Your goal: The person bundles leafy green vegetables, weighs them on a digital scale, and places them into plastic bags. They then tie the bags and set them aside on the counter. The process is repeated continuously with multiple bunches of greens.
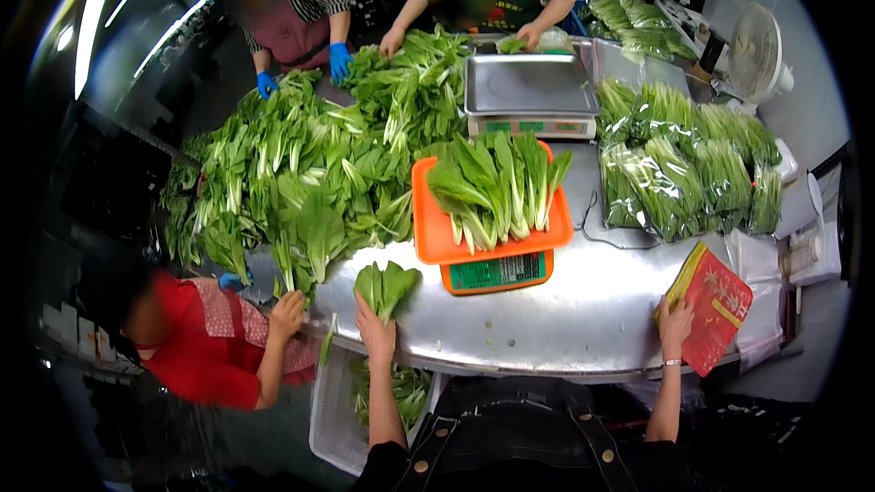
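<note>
My left hand (375,329) is closed around the stems of a small bunch of leafy greens (386,285) at the table's front edge. To the right, my right hand (675,325) rests on a red and yellow printed packet (715,311); whether the fingers grip it is not clear. Between and beyond my hands stands a scale with an orange tray (425,219), with a bundle of leafy greens (502,191) lying on the tray. A large heap of loose greens (307,143) covers the table's left part.
A steel-topped scale (532,85) stands behind the orange one. Bagged greens (673,178) lie at the right, near a fan (755,53) and clear plastic bags (752,273). A white crate (327,417) with leaves sits below the table edge. Several co-workers handle greens at left and back.
</note>
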`<state>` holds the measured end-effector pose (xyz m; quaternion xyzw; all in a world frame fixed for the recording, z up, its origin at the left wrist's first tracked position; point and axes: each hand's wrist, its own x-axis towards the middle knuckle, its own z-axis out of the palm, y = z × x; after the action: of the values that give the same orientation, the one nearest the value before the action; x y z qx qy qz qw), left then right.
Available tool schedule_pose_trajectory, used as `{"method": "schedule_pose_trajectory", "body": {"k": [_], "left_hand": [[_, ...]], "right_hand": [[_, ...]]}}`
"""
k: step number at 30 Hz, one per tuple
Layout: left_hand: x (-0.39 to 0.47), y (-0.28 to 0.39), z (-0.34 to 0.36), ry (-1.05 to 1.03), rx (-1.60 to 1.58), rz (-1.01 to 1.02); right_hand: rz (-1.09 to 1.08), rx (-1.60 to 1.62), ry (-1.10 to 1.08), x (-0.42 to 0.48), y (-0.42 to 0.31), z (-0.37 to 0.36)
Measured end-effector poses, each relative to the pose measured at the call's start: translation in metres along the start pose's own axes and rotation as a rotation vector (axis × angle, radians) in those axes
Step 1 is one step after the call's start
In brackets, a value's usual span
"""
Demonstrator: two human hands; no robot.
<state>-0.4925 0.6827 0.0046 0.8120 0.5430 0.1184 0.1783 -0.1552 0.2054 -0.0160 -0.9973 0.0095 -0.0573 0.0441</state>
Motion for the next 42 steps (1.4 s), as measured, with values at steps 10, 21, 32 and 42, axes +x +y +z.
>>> {"method": "schedule_pose_trajectory", "body": {"k": [10, 21, 32, 42], "left_hand": [[-0.004, -0.001, 0.008, -0.066, 0.05, -0.053], [0.056, 0.004, -0.061, 0.154, -0.5, 0.002], [0.07, -0.017, -0.063, 0.265, -0.253, 0.215], [-0.035, -0.007, -0.028, -0.088, 0.003, -0.015]], "right_hand": [[-0.073, -0.013, -0.04, 0.017, -0.001, 0.001], [-0.252, 0.4, -0.235, -0.062, -0.123, -0.034], [-0.255, 0.573, -0.16, -0.063, -0.129, -0.022], [-0.261, 0.633, -0.225, -0.072, -0.122, 0.005]]}}
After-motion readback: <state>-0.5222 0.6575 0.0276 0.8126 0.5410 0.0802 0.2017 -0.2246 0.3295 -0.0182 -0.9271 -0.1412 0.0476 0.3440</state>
